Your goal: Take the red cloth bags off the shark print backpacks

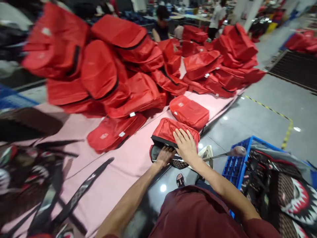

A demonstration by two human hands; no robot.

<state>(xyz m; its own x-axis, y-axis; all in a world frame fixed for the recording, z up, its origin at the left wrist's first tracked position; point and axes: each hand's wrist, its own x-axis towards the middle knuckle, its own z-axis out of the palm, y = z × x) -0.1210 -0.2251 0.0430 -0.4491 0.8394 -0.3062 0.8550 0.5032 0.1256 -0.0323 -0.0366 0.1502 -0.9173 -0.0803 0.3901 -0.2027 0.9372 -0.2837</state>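
Observation:
A red bag [170, 127] with a black-edged opening lies at the near edge of the pink-covered table [119, 178]. Dark lining and a brown patterned part show at its mouth. My left hand [165, 155] is at that mouth, its fingers curled in at the edge and partly hidden. On top of the red fabric rests my right hand [185, 145], laid flat with its fingers stretched out. Just behind this bag sits another red bag [189, 112] with a small white tag.
Red bags [106, 72] are heaped along the table's far side. Brown patterned bags with dark straps [76, 198] lie at left. A blue crate [237, 168] on the floor at right holds shark-mouth bags [294, 195]. A white stool [206, 153] stands beside the table. People work behind.

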